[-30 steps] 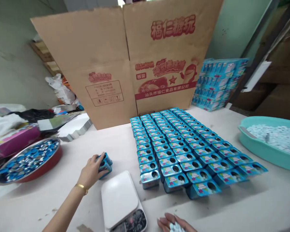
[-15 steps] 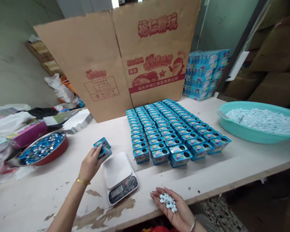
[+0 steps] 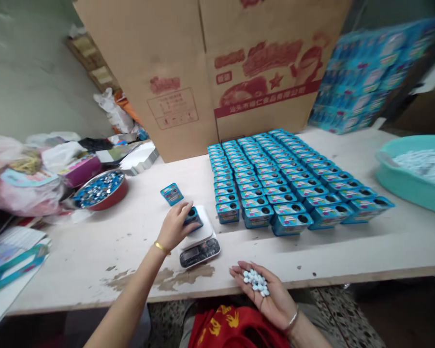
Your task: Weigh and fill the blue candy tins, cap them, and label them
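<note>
At the table's [image 3: 101, 241] front edge, the right hand [image 3: 271, 295] is palm up, fingers slightly curled, bearing loose pale-blue tablets [image 3: 256, 282]. Farther back, the left hand [image 3: 179, 222] pinches a blue box [image 3: 196, 219] between thumb and fingers over the digital scale [image 3: 200, 252]; contact is unclear. Its dark opening faces up; fingers obscure its long axis. Bare tabletop separates the scale from the front edge and, rightward, from box rows [image 3: 275, 183]. A second box [image 3: 172, 193] sits behind-left.
</note>
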Available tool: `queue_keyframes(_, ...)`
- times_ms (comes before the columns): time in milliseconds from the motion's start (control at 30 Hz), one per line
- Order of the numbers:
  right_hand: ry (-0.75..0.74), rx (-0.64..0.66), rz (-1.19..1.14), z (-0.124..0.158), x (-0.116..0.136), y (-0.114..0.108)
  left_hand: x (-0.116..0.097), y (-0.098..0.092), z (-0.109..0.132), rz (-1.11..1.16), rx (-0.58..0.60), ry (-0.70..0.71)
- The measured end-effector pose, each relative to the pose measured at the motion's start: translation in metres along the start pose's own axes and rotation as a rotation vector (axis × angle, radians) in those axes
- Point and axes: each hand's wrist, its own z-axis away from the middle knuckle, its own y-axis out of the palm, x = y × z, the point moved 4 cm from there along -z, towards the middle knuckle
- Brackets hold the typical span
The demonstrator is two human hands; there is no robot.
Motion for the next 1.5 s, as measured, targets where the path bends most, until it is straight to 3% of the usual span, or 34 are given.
queue_keyframes(67,0.026,0.015,-0.003,-0.001,-0.003,0.001,-0.022,-0.004,0.010,0.027,-0.124,-0.035)
queue_keyframes(133,0.064,0.034,-0.003,-0.002,-0.006,0.004,-0.056,0.000,0.024,0.116,-0.141,-0.050)
queue_keyframes(267,0.056,0.054,-0.015,-0.001,-0.010,0.006,-0.134,0.033,0.053,0.320,0.212,0.091)
queue_keyframes(333,0.046,0.027,-0.036,0.000,-0.011,0.003,-0.157,0.049,0.062,0.326,0.302,0.098)
queue_keyframes(400,0.054,-0.013,-0.047,0.001,-0.012,-0.001,-0.167,0.060,0.065,0.310,0.335,0.069)
queue_keyframes(733,0.066,-0.137,-0.058,0.006,-0.012,-0.012,-0.171,0.066,0.064,0.187,0.345,0.088)
queue_keyframes(967,0.079,-0.094,-0.032,0.000,-0.012,-0.018,-0.166,0.069,0.067,0.212,0.296,0.089)
queue_keyframes(1200,0.026,-0.104,0.011,-0.009,-0.008,-0.023,-0.156,0.054,0.061,0.330,0.224,0.146)
queue_keyframes(1367,-0.002,-0.131,0.038,-0.010,-0.006,-0.024,-0.127,0.026,0.059,0.368,0.056,0.165)
queue_keyframes(1500,0.037,-0.153,0.021,-0.008,-0.006,-0.016,-0.072,-0.002,0.058,0.377,-0.226,-0.047)
